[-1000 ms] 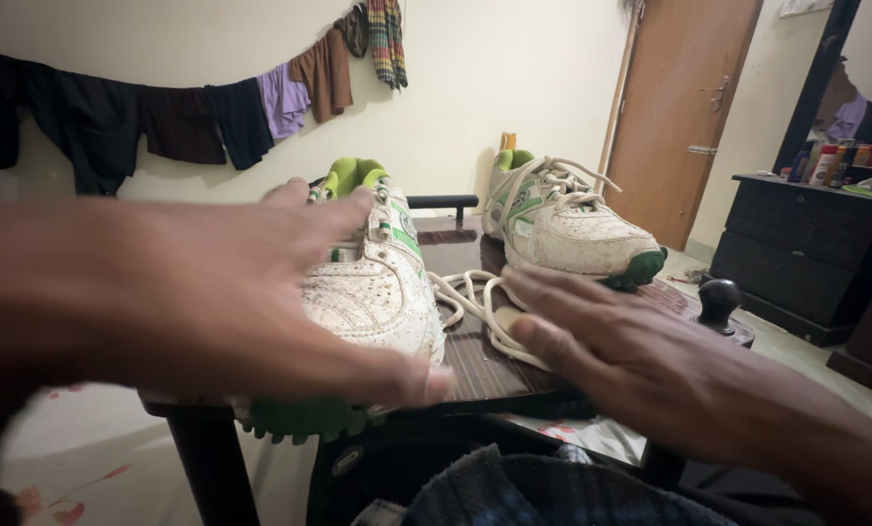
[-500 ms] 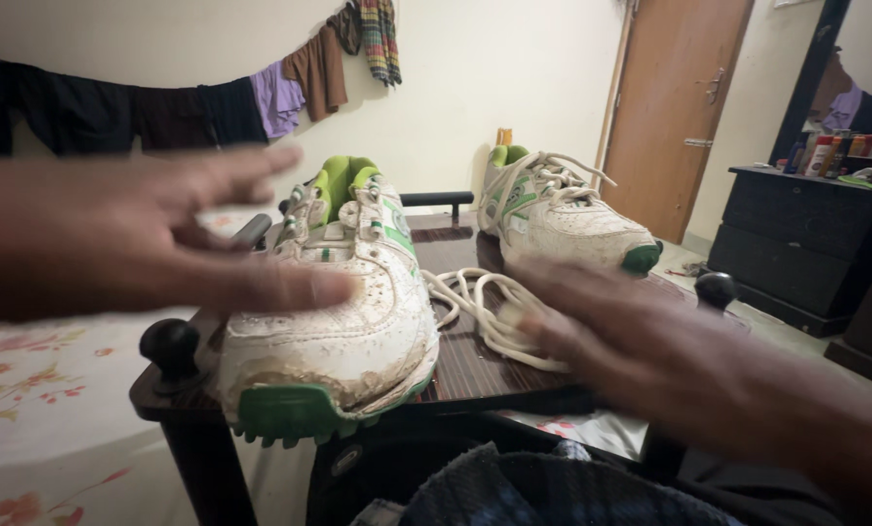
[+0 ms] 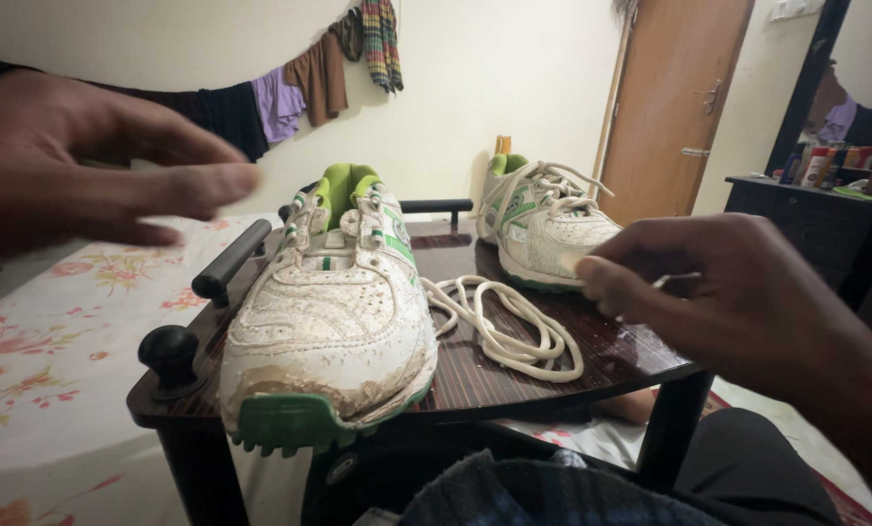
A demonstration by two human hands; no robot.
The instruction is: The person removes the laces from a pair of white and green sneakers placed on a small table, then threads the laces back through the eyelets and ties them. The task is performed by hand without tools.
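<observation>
Left hand (image 3: pixel 85 166) hovers spread, holding nothing; the unlaced shoe (image 3: pixel 334 312) lies at its 4 o'clock. Right hand (image 3: pixel 738 302), fingers loosely curled and empty, has the loose lace (image 3: pixel 504 326) at 9 o'clock.

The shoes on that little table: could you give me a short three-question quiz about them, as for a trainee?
1. True or false: the near shoe still has its lace threaded.
2. What lies between the two shoes? A) loose white lace B) brush C) sock
3. Which of the hands is nearer the far shoe?

Key: 1. False, its eyelets are empty. 2. A, the lace lies on the table. 3. The right hand; the left hand hovers apart.
</observation>
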